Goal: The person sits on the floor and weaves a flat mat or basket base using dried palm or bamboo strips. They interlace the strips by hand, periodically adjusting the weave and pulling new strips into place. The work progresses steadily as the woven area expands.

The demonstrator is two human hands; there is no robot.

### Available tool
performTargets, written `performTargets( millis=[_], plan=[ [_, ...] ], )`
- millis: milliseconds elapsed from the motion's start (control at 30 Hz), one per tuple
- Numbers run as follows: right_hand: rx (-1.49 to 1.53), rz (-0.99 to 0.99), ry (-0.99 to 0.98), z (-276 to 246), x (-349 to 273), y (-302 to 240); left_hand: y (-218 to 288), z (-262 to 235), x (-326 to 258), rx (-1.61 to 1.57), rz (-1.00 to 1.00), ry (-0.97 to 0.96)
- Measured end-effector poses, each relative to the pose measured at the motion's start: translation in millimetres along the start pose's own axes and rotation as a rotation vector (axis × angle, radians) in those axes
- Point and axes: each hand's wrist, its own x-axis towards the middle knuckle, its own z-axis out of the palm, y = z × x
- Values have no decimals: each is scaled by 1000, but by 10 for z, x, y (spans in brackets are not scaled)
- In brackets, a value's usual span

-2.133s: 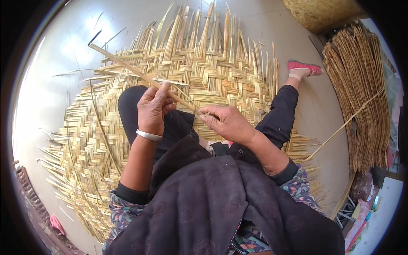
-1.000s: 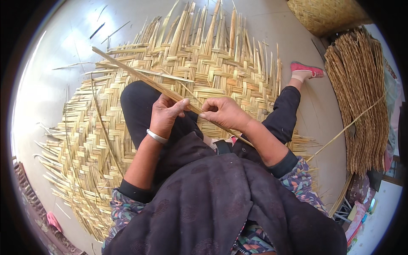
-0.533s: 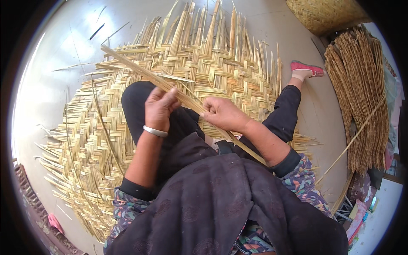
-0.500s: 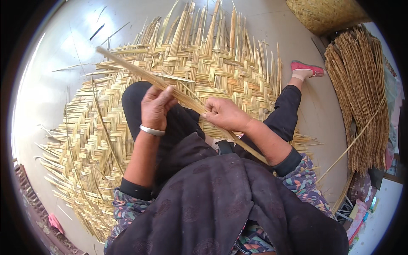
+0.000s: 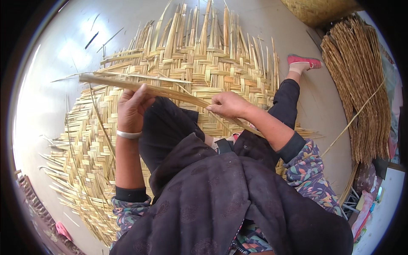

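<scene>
My legs (image 5: 170, 127) and dark vest (image 5: 199, 199) hid part of the woven mat (image 5: 221, 78), and my right forearm (image 5: 272, 127) hid the near end of the pale strip (image 5: 170, 93). It slanted above the mat between my parted hands: left hand (image 5: 132, 107) pinching near its far end, right hand (image 5: 229, 105) pinching farther down. Past the mat's ragged right edge lay grey floor (image 5: 321, 100), then brown stalks (image 5: 357, 85).

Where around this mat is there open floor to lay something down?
On the right: floor between the outstretched leg, brown bundle and thin strip. Crowded: the woven mat, beneath both legs and the held strip. Slivers litter upper left.
</scene>
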Motion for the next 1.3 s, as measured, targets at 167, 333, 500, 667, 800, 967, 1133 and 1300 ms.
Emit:
performTargets(
  millis=[167,333,500,667,800,967,1133,1300],
  plan=[
    [-62,84,23,6,-71,46,129,131,-166,458,209,52],
    [-29,66,66,-20,-65,292,142,90,-155,622,527,219],
    [-18,54,155,-63,-85,333,230,161,-247,476,569,297],
    [254,-81,82,-118,-191,-34,44,239,-169,-34,165,-28],
    [254,-154,39,-81,-240,-181,-374,538,-241,101,-101,-232],
    [219,-99,83,25,-334,-69,-446,594,-248,282,-21,-195],
    [473,-15,87,45,-498,249,-71,425,-180,281,147,15],
    [489,-52,123,-81,-568,327,392,-38,-289,207,255,133]
  ],
)
